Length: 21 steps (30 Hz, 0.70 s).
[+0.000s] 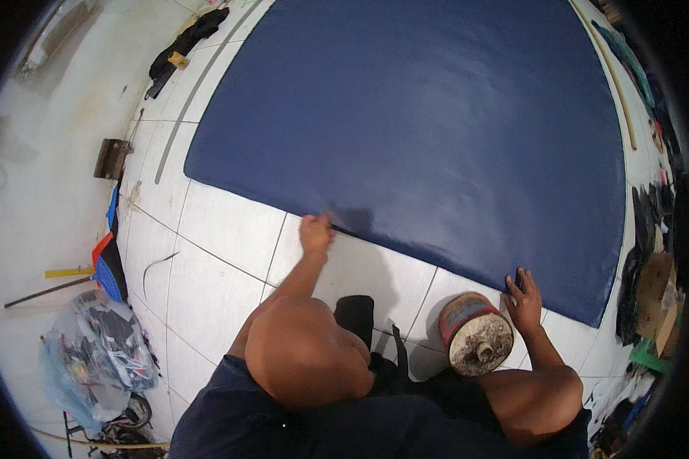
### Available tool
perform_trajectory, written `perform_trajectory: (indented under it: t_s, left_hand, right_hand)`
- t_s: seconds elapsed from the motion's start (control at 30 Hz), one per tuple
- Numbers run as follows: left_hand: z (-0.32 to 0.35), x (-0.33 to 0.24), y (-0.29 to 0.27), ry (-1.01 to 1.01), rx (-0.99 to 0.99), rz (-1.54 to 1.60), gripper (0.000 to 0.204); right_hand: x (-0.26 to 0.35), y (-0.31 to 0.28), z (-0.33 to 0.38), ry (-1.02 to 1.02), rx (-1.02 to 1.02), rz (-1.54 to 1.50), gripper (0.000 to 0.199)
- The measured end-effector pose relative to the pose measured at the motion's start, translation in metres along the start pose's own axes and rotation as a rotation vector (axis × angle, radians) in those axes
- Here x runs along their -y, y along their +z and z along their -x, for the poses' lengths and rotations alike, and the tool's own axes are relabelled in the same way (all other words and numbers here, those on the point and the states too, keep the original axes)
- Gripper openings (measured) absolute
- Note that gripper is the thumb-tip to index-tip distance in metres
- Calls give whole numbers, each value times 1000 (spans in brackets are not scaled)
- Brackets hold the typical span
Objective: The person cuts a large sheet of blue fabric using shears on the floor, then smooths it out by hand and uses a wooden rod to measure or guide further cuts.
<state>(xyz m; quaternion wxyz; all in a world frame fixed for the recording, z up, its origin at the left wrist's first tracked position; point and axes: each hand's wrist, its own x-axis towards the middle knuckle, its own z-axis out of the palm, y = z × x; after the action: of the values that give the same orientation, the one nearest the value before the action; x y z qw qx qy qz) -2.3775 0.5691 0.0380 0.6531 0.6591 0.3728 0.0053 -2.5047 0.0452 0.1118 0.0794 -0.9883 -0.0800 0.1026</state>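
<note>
A large dark blue sheet (pixel 421 130) with a smooth, slightly shiny face lies flat in front of me. At its near edge, left of the middle, my left hand (pixel 316 236) is closed, its fingers curled together. Whether anything is pinched in them is hidden. Farther right along the same edge, my right hand (pixel 523 298) has its fingers spread, the tips resting on the sheet's border. Just left of that hand stands a worn round can (pixel 478 334), reddish and grey on the side, with a crusted, stained top and a short round knob.
White floor tiles (pixel 214 271) surround the sheet. On the left lie a grey strip (pixel 180 126), a black cloth (pixel 187 46), a brown metal piece (pixel 112 158) and a clear plastic bag (pixel 92 352). A long thin stick (pixel 612 73) and a cardboard box (pixel 654 294) are at right.
</note>
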Motion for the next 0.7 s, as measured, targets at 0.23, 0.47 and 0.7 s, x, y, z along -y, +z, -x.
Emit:
perform_trajectory:
  t_s: [0.23,0.47,0.7]
  left_hand:
    - [-140,-29,-125,132,-709,-432,39]
    - [-142,-32,-118,-30,-407,88,25]
    - [-140,-42,-130,-128,-372,86,16]
  right_hand:
    - [23,-15,-15,-25,27,-89,49]
    - [7,2,-6,-19,-57,19,41]
    - [9,12,-4,-84,-112,26,41]
